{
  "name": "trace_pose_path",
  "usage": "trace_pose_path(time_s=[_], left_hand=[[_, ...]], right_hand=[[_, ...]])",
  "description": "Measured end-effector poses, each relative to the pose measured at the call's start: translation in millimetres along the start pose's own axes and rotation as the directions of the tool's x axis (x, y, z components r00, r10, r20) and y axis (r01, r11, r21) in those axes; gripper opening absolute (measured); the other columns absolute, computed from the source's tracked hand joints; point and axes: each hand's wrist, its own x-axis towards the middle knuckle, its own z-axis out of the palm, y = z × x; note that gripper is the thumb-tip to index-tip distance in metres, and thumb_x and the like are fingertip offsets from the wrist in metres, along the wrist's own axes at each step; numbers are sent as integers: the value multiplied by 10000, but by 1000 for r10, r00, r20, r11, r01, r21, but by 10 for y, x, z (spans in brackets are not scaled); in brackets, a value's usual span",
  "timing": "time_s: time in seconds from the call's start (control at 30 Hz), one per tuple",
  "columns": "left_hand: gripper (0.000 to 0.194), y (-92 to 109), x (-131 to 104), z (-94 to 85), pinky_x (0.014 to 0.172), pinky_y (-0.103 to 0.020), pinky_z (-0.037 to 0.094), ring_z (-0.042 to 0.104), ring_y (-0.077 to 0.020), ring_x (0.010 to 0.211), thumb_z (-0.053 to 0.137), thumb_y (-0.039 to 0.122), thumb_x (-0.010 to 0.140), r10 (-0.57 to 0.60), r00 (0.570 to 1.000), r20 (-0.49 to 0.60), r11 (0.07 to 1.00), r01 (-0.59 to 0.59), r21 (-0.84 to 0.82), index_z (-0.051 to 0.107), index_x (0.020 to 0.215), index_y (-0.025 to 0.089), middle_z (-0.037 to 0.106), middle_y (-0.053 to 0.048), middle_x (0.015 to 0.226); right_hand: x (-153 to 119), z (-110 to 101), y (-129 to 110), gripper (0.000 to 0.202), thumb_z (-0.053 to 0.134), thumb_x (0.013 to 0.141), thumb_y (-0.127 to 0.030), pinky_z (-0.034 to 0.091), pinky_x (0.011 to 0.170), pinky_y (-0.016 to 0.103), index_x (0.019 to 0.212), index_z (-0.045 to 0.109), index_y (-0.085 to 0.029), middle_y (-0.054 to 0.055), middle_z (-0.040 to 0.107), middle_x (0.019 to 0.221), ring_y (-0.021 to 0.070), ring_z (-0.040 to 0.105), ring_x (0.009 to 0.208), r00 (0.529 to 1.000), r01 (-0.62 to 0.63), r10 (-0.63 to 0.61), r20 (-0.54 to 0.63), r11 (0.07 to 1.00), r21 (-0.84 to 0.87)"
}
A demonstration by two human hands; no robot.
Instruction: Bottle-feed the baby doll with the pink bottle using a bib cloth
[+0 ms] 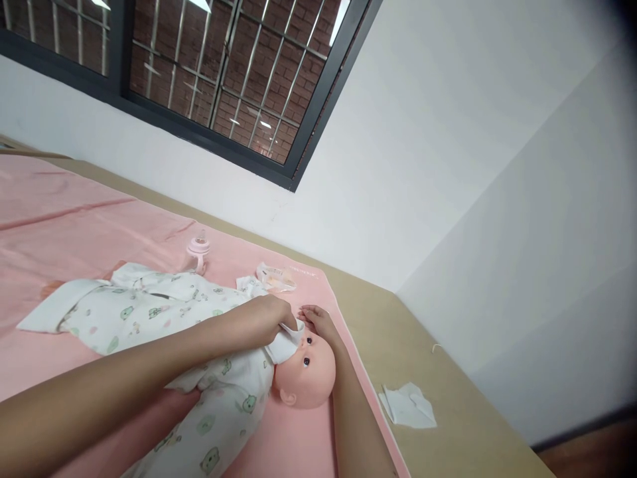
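Note:
A baby doll (311,385) lies on its back in a white outfit (149,312) printed with green figures, its head towards the right. My left hand (271,318) reaches across its chest, fingers closed on a white cloth (287,343) at the doll's mouth and chin. The cloth covers the lower face; both eyes show. Beside the far side of the head rests my right hand (318,322), its fingers loosely stretched and holding nothing visible. My right forearm runs along the top of the doll's head.
A pink mat (30,199) lies under the doll on a tan table (448,405). A pink-topped baby bottle (198,249) and a clear plastic packet (276,275) are beyond the doll. A folded white tissue (409,405) lies at right. A wall and barred window (223,79) stand behind.

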Motion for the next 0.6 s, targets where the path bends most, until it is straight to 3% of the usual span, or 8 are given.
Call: trace_pose_path(time_s=[0.33,0.6], left_hand=[[281,25,19,-21,660,-242,330,538,-173,758,399,6,665,-45,999,-20,999,44,-18,618,702,178,595,-29,799],[169,-25,54,2,631,-249,290,464,-160,690,400,4,608,-45,999,-25,999,45,28,379,568,167,478,-13,686]], right_hand=[[-23,17,-23,129,689,695,-204,542,798,280,813,653,-166,42,702,784,145,673,759,1000,17,-18,-16,999,-32],[11,-8,19,116,675,705,-190,543,791,267,817,655,-165,39,702,813,138,671,747,1000,17,-17,4,1000,-5]])
